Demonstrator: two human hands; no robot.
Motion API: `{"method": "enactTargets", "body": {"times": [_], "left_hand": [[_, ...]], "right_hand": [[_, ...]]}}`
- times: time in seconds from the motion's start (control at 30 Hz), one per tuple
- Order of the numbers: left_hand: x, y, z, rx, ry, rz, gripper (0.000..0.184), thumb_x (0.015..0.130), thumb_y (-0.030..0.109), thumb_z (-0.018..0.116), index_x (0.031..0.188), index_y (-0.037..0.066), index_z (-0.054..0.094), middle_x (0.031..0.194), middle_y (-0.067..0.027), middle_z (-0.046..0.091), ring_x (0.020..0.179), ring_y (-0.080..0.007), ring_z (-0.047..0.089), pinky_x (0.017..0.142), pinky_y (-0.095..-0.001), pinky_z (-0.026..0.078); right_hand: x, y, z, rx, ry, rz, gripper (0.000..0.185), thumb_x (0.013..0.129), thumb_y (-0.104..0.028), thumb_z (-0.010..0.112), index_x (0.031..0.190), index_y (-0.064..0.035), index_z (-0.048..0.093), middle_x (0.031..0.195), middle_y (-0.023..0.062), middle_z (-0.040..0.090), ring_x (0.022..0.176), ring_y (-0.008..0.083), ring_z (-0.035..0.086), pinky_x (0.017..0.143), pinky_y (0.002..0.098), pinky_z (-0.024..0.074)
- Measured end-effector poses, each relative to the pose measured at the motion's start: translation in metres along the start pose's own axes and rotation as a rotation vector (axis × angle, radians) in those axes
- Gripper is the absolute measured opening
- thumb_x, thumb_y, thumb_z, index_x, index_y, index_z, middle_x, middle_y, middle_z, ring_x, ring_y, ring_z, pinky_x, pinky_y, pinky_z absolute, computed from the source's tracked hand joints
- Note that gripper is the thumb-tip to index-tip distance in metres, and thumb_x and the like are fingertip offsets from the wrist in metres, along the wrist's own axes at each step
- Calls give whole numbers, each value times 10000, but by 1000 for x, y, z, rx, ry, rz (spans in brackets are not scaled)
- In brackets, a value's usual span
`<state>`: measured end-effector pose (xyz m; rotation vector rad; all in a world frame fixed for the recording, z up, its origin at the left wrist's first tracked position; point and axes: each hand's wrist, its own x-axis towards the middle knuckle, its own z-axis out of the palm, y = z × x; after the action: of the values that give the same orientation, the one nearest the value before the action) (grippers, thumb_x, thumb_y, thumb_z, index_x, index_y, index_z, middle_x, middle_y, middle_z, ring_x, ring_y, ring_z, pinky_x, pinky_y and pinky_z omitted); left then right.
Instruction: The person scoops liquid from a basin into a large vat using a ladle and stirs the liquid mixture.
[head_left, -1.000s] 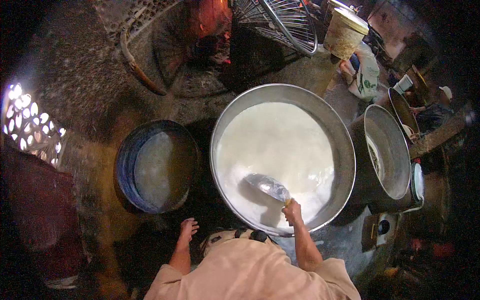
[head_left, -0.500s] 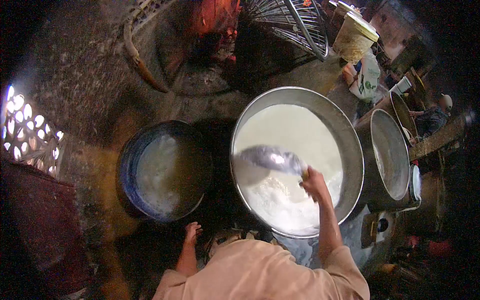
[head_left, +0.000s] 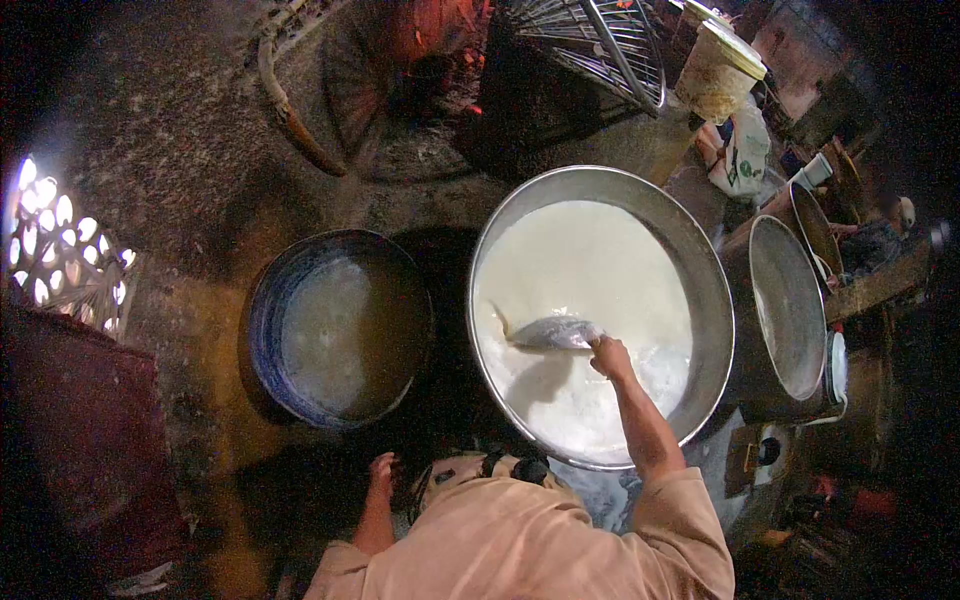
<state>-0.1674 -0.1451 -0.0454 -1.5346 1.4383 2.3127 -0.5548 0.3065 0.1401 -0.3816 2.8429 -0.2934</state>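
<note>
A wide metal pot (head_left: 706, 300) holds milky white liquid (head_left: 590, 255), foamy at its near side. Over this liquid, my right hand (head_left: 608, 358) grips one end of a shiny, shallow metal scoop (head_left: 556, 333). The scoop lies tilted low at the surface, and its shadow falls just below it. I cannot tell how much of the scoop is dipped in. My left hand (head_left: 382, 466) hangs low at the left of my body, holding nothing, its fingers loosely apart. Nearest to it stands a round blue tub (head_left: 262, 345) with cloudy liquid inside.
Right of the pot stand another large metal vessel (head_left: 790, 300) and a lidded white bucket (head_left: 838, 365). A wire rack (head_left: 600, 50), a stained bucket (head_left: 715, 75) and a white bag (head_left: 742, 155) are at the back. A person (head_left: 875, 245) is at the far right.
My right hand has moved slightly left and the scoop has come lower, nearer the liquid. My left hand stays low at my side. The whole view has shifted a little.
</note>
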Motion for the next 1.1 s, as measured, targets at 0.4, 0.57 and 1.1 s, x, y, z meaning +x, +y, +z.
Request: {"method": "enactTargets", "body": {"times": [0.4,0.57,1.1], "left_hand": [[-33,57,104,356,21,-147,283,877,213,468,1115,85,551,937,-70,645,697,-185,640,559,-329,492],[-56,43,129,377,21,-162,300,865,182,478,1142,87,543,967,-79,644,761,-197,646,594,-337,501],[-85,-38,78,174,155,-91,333,720,21,607,1046,-41,586,946,-144,604,831,-275,618,661,-371,549]], "right_hand": [[-134,116,45,-105,-148,108,314,699,-113,555,1005,-132,621,912,173,604,839,375,611,740,458,513],[-191,143,-38,-56,-159,105,237,749,-153,550,953,-42,599,879,235,614,830,425,593,742,471,491],[-123,234,-61,204,403,488,356,651,-92,604,991,10,579,862,251,637,840,395,629,714,446,495]]}}
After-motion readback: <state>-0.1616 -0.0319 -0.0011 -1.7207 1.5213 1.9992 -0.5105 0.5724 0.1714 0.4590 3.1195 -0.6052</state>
